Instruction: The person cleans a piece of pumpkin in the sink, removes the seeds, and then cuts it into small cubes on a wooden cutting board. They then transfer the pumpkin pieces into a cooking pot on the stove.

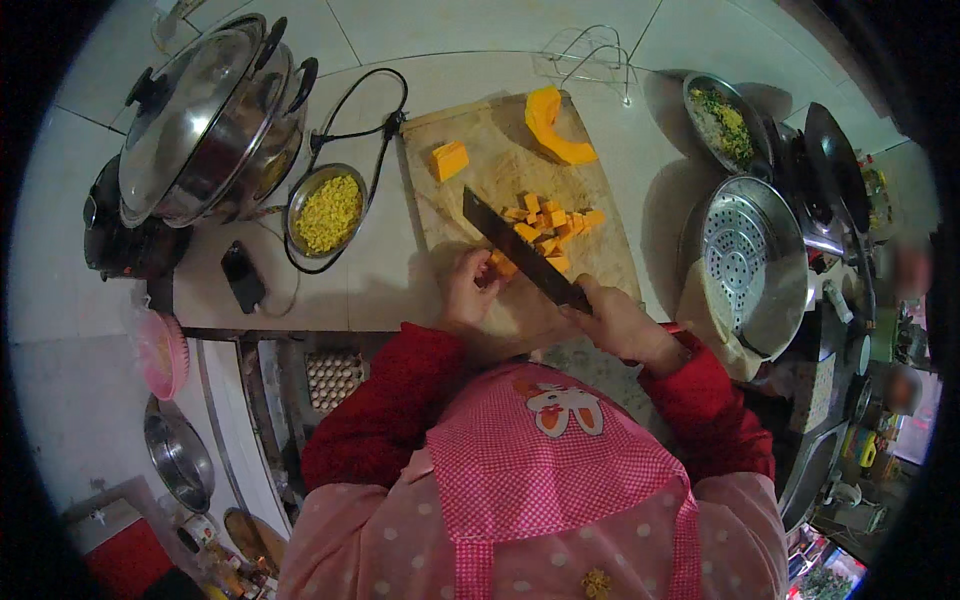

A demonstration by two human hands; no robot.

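Observation:
My right hand (621,321) grips the handle of a dark-bladed kitchen knife (521,251). Its blade slants up and left above a wooden cutting board (450,210). Just left of the blade, my left hand (469,289) has its fingers curled against a piece of orange pumpkin (501,262), partly hidden by the fingers and blade. Right of the knife lies a heap of pumpkin cubes (555,219). A pumpkin block (449,160) sits at the board's upper left, and a curved pumpkin slice (553,131) rests near its far right corner.
Left stand a bowl of chopped yellow food (328,210), a looped black cable (345,136), a phone (243,277) and a large lidded steel pot (202,127). Right are a perforated steamer pan (739,255), a bowl of chopped greens (721,124) and a wok (836,165). A wire rack (596,56) stands behind.

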